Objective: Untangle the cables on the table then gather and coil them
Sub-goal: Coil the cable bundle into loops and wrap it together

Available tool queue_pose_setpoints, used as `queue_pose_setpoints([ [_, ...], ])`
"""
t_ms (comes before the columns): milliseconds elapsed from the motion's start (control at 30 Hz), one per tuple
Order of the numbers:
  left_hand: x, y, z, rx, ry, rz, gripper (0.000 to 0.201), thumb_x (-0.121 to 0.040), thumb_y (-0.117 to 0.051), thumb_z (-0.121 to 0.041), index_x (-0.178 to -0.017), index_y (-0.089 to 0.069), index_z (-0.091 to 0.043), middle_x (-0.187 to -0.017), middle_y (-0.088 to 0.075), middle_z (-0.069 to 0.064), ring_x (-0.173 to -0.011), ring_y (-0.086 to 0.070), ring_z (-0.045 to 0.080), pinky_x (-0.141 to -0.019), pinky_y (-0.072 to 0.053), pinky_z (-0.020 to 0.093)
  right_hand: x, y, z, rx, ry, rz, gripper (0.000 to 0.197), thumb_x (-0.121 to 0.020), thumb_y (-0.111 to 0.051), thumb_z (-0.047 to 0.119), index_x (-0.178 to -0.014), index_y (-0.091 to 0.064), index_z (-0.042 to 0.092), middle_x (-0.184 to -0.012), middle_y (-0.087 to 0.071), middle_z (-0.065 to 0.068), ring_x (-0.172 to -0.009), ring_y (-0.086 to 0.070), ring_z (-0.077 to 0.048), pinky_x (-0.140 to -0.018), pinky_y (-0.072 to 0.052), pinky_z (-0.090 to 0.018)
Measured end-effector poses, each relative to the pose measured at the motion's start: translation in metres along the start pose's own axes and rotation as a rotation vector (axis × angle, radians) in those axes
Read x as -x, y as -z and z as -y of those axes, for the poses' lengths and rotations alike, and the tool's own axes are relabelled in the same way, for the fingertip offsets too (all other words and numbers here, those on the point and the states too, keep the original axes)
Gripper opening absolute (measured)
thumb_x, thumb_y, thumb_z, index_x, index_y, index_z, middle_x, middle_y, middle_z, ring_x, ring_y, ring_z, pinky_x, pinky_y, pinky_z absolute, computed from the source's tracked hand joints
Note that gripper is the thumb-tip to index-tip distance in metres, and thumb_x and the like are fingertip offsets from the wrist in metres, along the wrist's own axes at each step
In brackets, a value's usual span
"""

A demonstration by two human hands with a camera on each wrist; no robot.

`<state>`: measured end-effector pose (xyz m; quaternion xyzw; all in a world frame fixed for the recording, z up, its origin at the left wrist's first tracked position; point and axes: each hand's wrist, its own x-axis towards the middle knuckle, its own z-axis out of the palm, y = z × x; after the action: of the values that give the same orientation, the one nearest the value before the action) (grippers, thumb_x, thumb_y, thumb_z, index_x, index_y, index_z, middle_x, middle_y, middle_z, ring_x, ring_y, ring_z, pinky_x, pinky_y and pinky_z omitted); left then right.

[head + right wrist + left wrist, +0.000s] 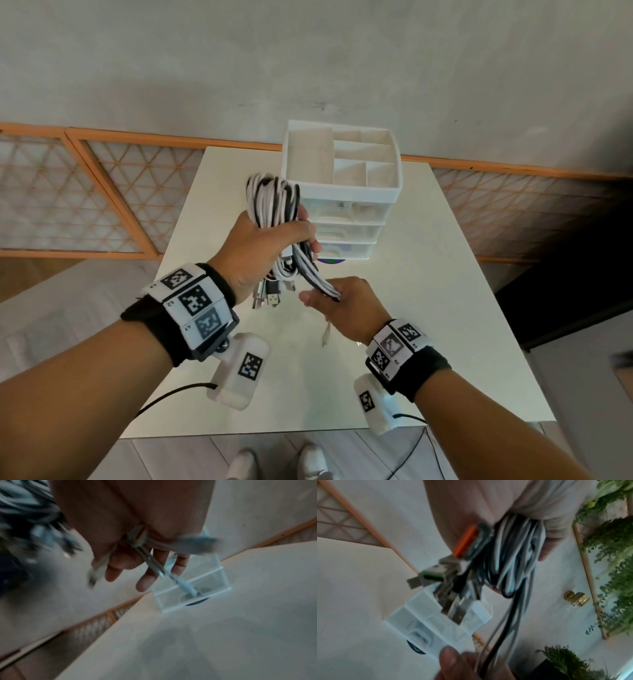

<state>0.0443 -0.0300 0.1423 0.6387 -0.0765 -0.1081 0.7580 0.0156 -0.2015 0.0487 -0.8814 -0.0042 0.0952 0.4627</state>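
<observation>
Both forearms reach over the white counter (428, 274); the left hand (260, 253) has its fingers curled round a looped bundle of black and white cables (274, 202), held up just in front of the drawer organizer (342, 192). Plug ends (270, 298) dangle beneath it. Lower down, the right hand (346, 305) grips the trailing strands running from the bundle.

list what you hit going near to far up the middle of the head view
shoes → table near edge → right hand → left hand → coiled cables → drawer organizer → wall
</observation>
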Motion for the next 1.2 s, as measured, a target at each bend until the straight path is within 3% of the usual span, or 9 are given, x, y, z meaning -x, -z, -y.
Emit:
queue_pose_setpoints([
  [100,0.008,0.011,-0.006,-0.066,0.111,0.218,0.012,-0.077,-0.069,-0.006,-0.089,-0.065,-0.006,-0.077,-0.066,0.022,-0.075,-0.068,0.035,-0.076,-0.057,0.045,-0.005,0.014,-0.018,0.134,-0.004,0.007,0.029,-0.089,-0.073,0.022,-0.060,-0.074,0.019,-0.047,-0.057,0.014,-0.047,-0.053,-0.002,-0.063,-0.047,-0.025],
  [200,0.018,0.007,0.002,-0.423,0.205,0.405,0.025,-0.066,-0.080,-0.028,-0.087,-0.071,-0.018,-0.089,-0.069,0.022,-0.087,-0.069,0.040,-0.086,-0.057,0.049,-0.012,0.027,-0.003,0.247,-0.023,-0.034,0.052,-0.090,-0.061,0.049,-0.056,-0.064,0.009,-0.052,-0.059,-0.002,-0.051,-0.051,-0.011,-0.059,-0.046,-0.027],
  [267,0.021,-0.003,0.008,-0.565,0.244,0.385,0.025,-0.066,-0.081,-0.031,-0.085,-0.071,-0.017,-0.091,-0.071,0.020,-0.088,-0.069,0.038,-0.086,-0.057,0.052,-0.013,0.035,0.012,0.381,-0.021,-0.064,0.046,-0.086,-0.051,0.045,-0.054,-0.058,0.013,-0.056,-0.057,-0.007,-0.058,-0.053,-0.026,-0.059,-0.045,-0.032],
  [500,0.016,-0.023,0.026,-0.578,0.223,0.116,0.017,-0.068,-0.079,-0.023,-0.078,-0.065,-0.026,-0.071,-0.067,-0.007,-0.067,-0.064,0.012,-0.062,-0.052,0.030,-0.005,0.042,0.053,0.735,0.018,-0.091,0.025,-0.078,-0.058,0.024,-0.059,-0.042,0.022,-0.066,-0.045,0.002,-0.066,-0.048,-0.024,-0.061,-0.040,-0.030],
  [667,0.013,-0.023,0.032,-0.525,0.223,0.103,0.026,-0.066,-0.071,-0.014,-0.090,-0.060,-0.013,-0.079,-0.066,0.016,-0.063,-0.062,0.019,-0.057,-0.052,0.034,-0.008,0.047,0.052,0.648,0.126,-0.008,0.032,-0.080,-0.057,0.017,-0.054,-0.039,0.021,-0.058,-0.045,0.002,-0.055,-0.042,-0.017,-0.052,-0.030,-0.028],
  [800,0.012,-0.015,0.037,-0.555,0.204,-0.014,0.031,-0.066,-0.072,-0.017,-0.094,-0.060,-0.022,-0.081,-0.068,0.002,-0.073,-0.067,0.022,-0.062,-0.055,0.034,0.001,0.061,0.054,0.355,0.221,0.032,0.017,-0.087,-0.071,0.024,-0.080,-0.057,0.019,-0.071,-0.057,0.010,-0.063,-0.053,-0.005,-0.057,-0.039,-0.022],
  [1000,0.010,0.001,0.034,-0.482,0.233,-0.194,0.014,-0.070,-0.079,-0.011,-0.079,-0.068,-0.007,-0.063,-0.071,0.004,-0.055,-0.067,0.019,-0.052,-0.054,0.030,0.017,0.074,0.049,0.103,0.116,0.124,0.021,-0.102,-0.053,0.024,-0.089,-0.069,0.020,-0.072,-0.070,0.016,-0.062,-0.065,-0.009,-0.075,-0.058,-0.043],
  [1133,0.012,-0.005,0.030,-0.381,0.233,-0.197,0.012,-0.081,-0.074,-0.014,-0.081,-0.071,-0.002,-0.071,-0.075,0.009,-0.059,-0.068,0.016,-0.061,-0.056,0.030,0.021,0.064,0.048,0.036,0.052,0.099,0.026,-0.099,-0.058,0.029,-0.091,-0.076,0.012,-0.086,-0.068,-0.016,-0.069,-0.054,-0.018,-0.071,-0.051,-0.044],
  [1200,0.014,-0.006,0.030,-0.315,0.237,-0.167,0.016,-0.084,-0.074,-0.021,-0.082,-0.074,-0.006,-0.077,-0.076,0.013,-0.066,-0.069,0.018,-0.071,-0.056,0.034,0.024,0.059,0.053,-0.102,0.044,0.067,0.024,-0.099,-0.060,0.028,-0.086,-0.077,0.017,-0.081,-0.055,-0.016,-0.070,-0.046,-0.014,-0.065,-0.041,-0.026],
])
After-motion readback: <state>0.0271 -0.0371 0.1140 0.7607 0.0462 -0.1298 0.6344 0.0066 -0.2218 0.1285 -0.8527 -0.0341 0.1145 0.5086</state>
